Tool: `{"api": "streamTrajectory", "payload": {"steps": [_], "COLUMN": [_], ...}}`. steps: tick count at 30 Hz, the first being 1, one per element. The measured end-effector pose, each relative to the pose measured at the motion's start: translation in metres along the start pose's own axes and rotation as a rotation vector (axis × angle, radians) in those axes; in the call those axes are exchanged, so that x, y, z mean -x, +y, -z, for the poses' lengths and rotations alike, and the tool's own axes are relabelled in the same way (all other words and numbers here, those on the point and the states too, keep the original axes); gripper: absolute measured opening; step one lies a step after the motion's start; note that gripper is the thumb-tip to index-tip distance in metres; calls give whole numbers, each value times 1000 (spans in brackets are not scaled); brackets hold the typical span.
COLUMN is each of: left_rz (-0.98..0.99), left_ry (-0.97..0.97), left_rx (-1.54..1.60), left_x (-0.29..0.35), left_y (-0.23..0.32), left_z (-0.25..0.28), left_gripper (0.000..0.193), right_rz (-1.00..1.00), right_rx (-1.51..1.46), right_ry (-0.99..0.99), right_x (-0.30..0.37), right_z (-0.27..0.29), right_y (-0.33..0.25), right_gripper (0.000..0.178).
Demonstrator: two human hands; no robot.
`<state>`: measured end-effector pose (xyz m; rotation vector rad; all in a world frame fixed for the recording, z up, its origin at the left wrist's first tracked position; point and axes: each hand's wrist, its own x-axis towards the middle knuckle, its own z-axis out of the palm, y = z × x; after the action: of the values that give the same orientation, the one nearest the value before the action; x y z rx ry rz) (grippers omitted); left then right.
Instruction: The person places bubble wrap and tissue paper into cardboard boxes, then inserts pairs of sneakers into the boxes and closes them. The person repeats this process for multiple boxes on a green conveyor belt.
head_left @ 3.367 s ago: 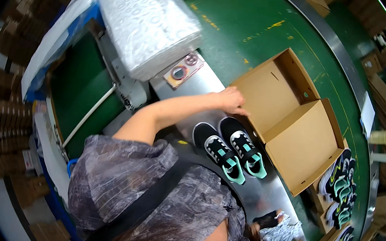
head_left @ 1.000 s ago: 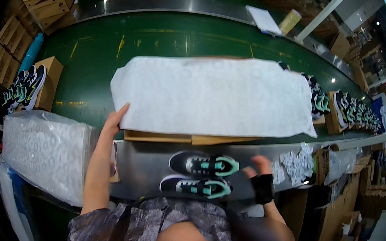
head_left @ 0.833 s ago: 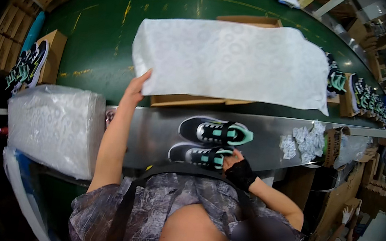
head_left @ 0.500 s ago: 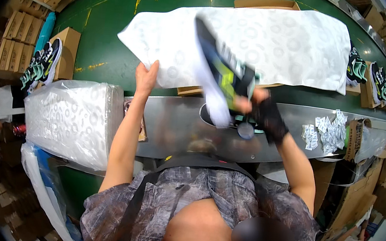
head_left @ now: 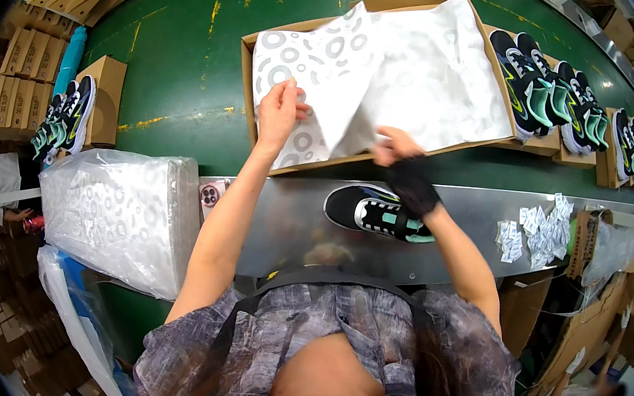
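Note:
An open cardboard shoebox [head_left: 247,79] lies on the green surface, lined with white patterned tissue paper [head_left: 443,71]. On the left part, a flap of the paper is folded over with a raised point. My bare left hand [head_left: 280,113] rests on that flap, fingers stretched out. My right hand [head_left: 407,161], in a black fingerless glove, is by the box's near edge, slightly blurred, fingers apart and nothing visible in them. Below it, one black, white and mint sneaker [head_left: 367,209] lies on the metal ledge, partly covered by my right wrist.
Rows of sneakers on boxes [head_left: 532,90] stand right of the shoebox. Small white packets [head_left: 545,226] are heaped on the metal ledge [head_left: 452,254]. At left are a plastic-wrapped stack of patterned paper [head_left: 118,209], a phone [head_left: 211,194] and more sneakers [head_left: 74,113].
The sneaker in my right hand is gone from view. The paper sheet, spread wide before, is now folded at left inside the box. My left hand has moved right onto it.

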<state>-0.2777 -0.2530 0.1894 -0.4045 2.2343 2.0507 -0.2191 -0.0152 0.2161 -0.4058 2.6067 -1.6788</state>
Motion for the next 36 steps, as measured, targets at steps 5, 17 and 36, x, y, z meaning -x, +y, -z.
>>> {"api": "streamTrajectory", "payload": {"steps": [5,17,36], "left_rz": [-557,-698,540], "left_ry": [-171,-566,-451], "left_rx": [-1415,-627,417], "left_x": [3,132,-48], "left_y": [-49,2,-58], "left_z": [-26,-31,-44], "left_gripper": [58,67,51], "right_rz": [-297,-798,-410], "right_rx": [-7,-566,-344], "right_ry": [516,-248,302], "right_x": [79,106,1], "right_z": [93,50,-7], "right_y": [31,31,33], "right_gripper": [19,38,46]}}
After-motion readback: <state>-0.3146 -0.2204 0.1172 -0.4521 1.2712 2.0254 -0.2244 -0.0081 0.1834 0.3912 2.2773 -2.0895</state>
